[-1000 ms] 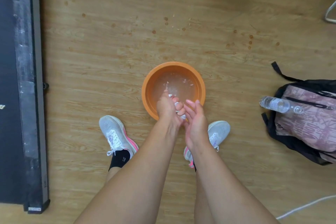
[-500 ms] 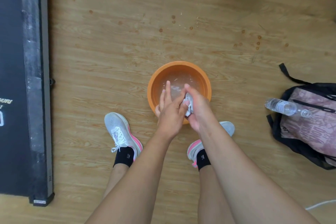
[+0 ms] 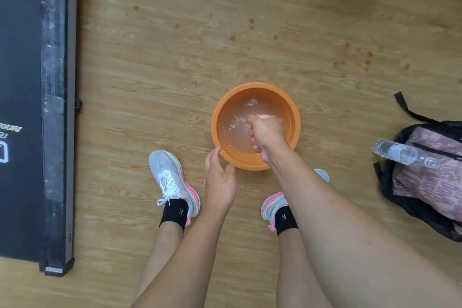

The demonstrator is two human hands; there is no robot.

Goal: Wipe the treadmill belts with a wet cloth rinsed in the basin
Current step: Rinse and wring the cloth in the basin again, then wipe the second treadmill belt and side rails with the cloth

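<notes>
**Right fist in the basin, treadmill well off to its left**

The right hand (image 3: 267,132) is clenched inside the orange basin (image 3: 255,87), above the water in its right half. It is apparently squeezing the cloth (image 3: 263,116): only a pale scrap shows at the far knuckles, and the rest is hidden in the fist. The left hand (image 3: 220,180) is slack and holds nothing, just outside the basin's near-left rim; I cannot tell whether it touches. The treadmill (image 3: 20,82) lies well left of the basin, its dark belt and grey side rail (image 3: 53,107) running lengthwise away from the person. The left hand is nearer the belt, but the cloth is in the right, so the wipe probably needs a turn left and a reach across.
</notes>
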